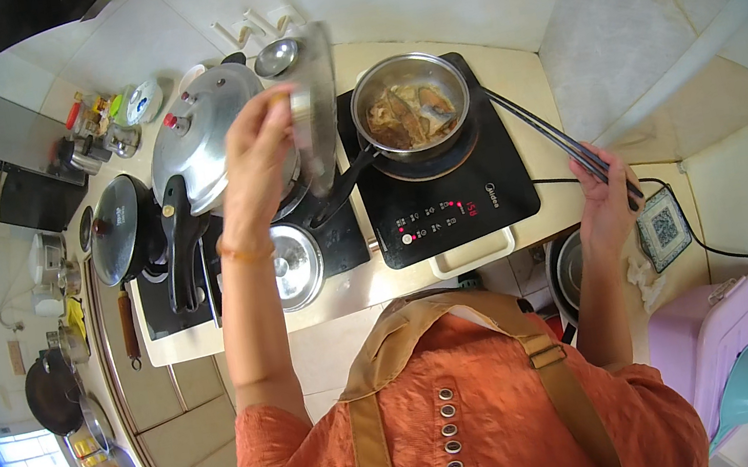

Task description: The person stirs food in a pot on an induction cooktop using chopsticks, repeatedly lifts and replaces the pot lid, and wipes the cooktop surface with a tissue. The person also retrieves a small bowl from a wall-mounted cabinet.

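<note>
My left hand point(261, 137) grips the knob of a glass pot lid point(323, 105); the lid is tilted on edge and blurred, left of the saucepan. Long dark chopsticks point(543, 135) are held in my right hand point(602, 199), their tips pointing towards the saucepan's right side. The steel saucepan point(362, 98) stands uncovered on a black Midea induction cooktop point(444, 210), its black handle point(348, 189) angled to the lower left. Inside it lie browned pieces of food, apparently fish point(431, 109), in some liquid.
A large pressure cooker point(214, 123) and a lidded frying pan point(121, 227) stand at left. Near the gas hob's front lies a round metal lid point(294, 265). A ladle point(276, 58) is by the wall. A black power cord point(718, 250) runs along the right, above a purple bin point(702, 334).
</note>
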`<state>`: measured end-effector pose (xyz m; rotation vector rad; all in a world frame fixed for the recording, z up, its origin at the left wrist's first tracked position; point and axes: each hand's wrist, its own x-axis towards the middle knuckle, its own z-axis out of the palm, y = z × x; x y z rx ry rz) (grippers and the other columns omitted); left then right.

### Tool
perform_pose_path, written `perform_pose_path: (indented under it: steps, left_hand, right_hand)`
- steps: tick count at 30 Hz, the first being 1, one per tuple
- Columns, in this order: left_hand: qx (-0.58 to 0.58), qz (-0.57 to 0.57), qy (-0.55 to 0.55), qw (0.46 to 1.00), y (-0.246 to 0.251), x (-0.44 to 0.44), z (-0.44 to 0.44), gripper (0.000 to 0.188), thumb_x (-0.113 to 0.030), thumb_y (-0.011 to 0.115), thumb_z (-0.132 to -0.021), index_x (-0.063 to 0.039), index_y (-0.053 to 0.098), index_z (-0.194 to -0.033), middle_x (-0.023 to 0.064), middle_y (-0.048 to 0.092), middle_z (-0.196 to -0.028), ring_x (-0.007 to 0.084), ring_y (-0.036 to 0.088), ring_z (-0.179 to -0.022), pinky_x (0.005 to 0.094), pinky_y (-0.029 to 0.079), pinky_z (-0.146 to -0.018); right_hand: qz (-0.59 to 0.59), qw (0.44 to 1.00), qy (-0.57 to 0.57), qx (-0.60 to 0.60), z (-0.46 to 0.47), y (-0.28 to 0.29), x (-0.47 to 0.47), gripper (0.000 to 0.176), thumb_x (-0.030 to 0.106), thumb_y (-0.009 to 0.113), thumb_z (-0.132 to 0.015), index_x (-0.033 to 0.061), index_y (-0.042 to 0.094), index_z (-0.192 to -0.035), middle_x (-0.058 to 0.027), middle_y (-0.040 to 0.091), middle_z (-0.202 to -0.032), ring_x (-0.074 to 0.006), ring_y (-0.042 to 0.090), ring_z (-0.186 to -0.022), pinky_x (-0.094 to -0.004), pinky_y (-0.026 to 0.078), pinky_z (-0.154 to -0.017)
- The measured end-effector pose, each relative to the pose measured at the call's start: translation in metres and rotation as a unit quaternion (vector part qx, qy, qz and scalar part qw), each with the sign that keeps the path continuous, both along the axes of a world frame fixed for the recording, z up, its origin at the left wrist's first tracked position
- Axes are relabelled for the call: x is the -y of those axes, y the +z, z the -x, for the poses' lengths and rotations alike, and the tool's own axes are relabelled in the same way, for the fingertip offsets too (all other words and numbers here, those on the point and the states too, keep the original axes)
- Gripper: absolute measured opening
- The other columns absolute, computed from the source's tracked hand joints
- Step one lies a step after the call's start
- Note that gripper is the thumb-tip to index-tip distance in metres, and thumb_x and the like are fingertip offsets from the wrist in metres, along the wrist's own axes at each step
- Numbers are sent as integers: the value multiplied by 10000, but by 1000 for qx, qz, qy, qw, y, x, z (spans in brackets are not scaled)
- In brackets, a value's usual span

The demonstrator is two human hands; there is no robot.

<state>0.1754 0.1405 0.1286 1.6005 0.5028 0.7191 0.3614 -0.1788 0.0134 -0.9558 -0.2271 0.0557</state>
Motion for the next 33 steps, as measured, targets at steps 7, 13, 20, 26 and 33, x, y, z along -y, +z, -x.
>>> perform_pose_path:
  steps: [7,13,20,26,33]
  left_hand:
    - [-178,-392,-64,900,-49,6,-119,232,-173,694,-804,-9,628,-954,187,603,-825,322,600,-748,387,480,-697]
    - [-235,-441,-76,863,-71,16,-145,186,-143,697,-784,-9,613,-882,169,590,-852,331,603,-784,396,482,-722]
    - [-222,-439,-82,867,-76,18,-144,188,-135,699,-779,-10,621,-895,163,592,-855,327,605,-795,392,483,-723]
    - [-213,-393,-94,889,-78,13,-138,173,-149,682,-784,-6,619,-858,173,593,-900,352,586,-860,422,473,-773]
    - [-199,-395,-99,891,-83,5,-128,175,-147,690,-778,-8,616,-854,158,579,-852,331,576,-829,411,468,-758]
  right_hand:
    - [-16,999,-31,0,-12,0,38,328,180,466,-991,-126,584,-985,-265,628,-1019,-304,665,-891,-386,587,-802]
    - [-21,999,-40,-16,-17,-2,55,315,178,466,-992,-117,577,-990,-258,632,-1006,-299,667,-881,-381,587,-794]
    - [-18,999,-41,-26,-18,-8,59,301,176,462,-996,-103,573,-995,-259,633,-1011,-304,667,-886,-387,585,-799]
    - [-33,999,-17,-23,-8,-7,45,302,185,466,-996,-97,576,-1003,-252,636,-1013,-300,666,-888,-389,582,-801]
    - [-8,1000,-3,-19,3,-5,26,316,200,457,-999,-88,586,-1009,-243,639,-1012,-297,666,-888,-383,584,-800]
